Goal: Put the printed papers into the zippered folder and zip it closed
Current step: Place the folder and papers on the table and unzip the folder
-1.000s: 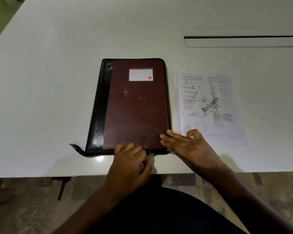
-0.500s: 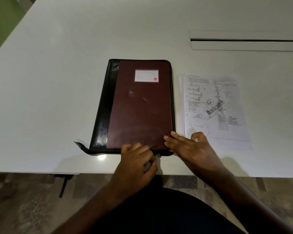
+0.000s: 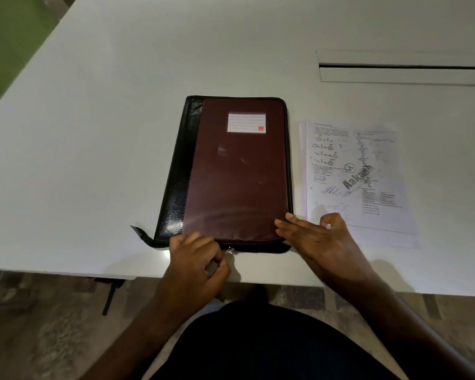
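A maroon and black zippered folder (image 3: 236, 171) lies closed and flat on the white table (image 3: 93, 160), with a white label near its top. My left hand (image 3: 196, 261) is at the folder's near edge and pinches the small metal zipper pull (image 3: 229, 250). The straight fingers of my right hand (image 3: 317, 238) press on the folder's near right corner. A stack of printed papers (image 3: 354, 176) lies on the table just right of the folder, its near left corner partly under my right hand.
A long recessed slot (image 3: 403, 67) runs across the table at the back right. The table's near edge (image 3: 66, 272) lies just in front of me, with patterned floor below. A black strap tab (image 3: 140, 233) sticks out from the folder's near left corner.
My left hand has drawn back slightly towards the table edge with the zipper pull between its fingers. My right hand stays on the folder's corner. The camera view has shifted a little.
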Demonstrator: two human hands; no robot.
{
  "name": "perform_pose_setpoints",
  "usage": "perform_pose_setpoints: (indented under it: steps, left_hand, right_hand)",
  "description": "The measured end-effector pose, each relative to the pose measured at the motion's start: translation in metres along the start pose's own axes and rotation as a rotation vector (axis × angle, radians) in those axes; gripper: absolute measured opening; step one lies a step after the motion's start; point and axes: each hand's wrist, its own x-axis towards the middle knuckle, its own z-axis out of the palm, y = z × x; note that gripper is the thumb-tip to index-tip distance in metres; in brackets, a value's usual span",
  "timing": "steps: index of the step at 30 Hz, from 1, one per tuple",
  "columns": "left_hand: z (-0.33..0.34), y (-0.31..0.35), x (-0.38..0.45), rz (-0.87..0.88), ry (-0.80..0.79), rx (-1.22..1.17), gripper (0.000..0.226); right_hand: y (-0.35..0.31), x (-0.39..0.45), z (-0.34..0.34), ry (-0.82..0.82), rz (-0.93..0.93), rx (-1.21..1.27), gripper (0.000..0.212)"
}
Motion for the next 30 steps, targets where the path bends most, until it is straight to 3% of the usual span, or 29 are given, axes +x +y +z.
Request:
perform_pose_setpoints:
  steps: [5,9,13,16,18,20,25,28,30]
  left_hand:
    - [-0.009,-0.020,-0.007,-0.061,0.083,0.017,0.029]
    - [-0.024,-0.039,-0.018,-0.135,0.110,0.048,0.030]
    - [-0.038,-0.051,-0.027,-0.210,0.133,0.080,0.030]
    - [-0.046,-0.063,-0.035,-0.257,0.134,0.077,0.029]
    - [-0.051,-0.072,-0.041,-0.291,0.136,0.053,0.028]
    - [-0.058,-0.081,-0.045,-0.331,0.144,0.019,0.029]
    - [-0.077,-0.103,-0.049,-0.394,0.151,-0.031,0.028]
    - [-0.081,-0.109,-0.046,-0.390,0.123,-0.055,0.028]
    - [-0.081,-0.110,-0.043,-0.376,0.108,-0.069,0.028]
  right_hand:
    - [0.002,0.000,0.006,0.004,0.007,0.040,0.044]
    - [0.001,0.000,0.002,0.025,-0.034,-0.006,0.030]
    - [0.005,-0.002,0.007,-0.037,0.000,0.126,0.039]
    - [0.006,-0.004,0.015,-0.043,-0.004,0.075,0.039]
    - [0.006,-0.004,0.018,-0.080,0.006,0.089,0.051]
    - [0.010,-0.006,0.018,-0.061,-0.051,0.025,0.040]
    - [0.004,-0.001,0.013,-0.079,-0.053,-0.013,0.038]
    - [-0.003,0.005,0.005,-0.060,-0.043,-0.021,0.064]
    - [-0.004,0.006,0.003,-0.035,-0.062,-0.065,0.068]
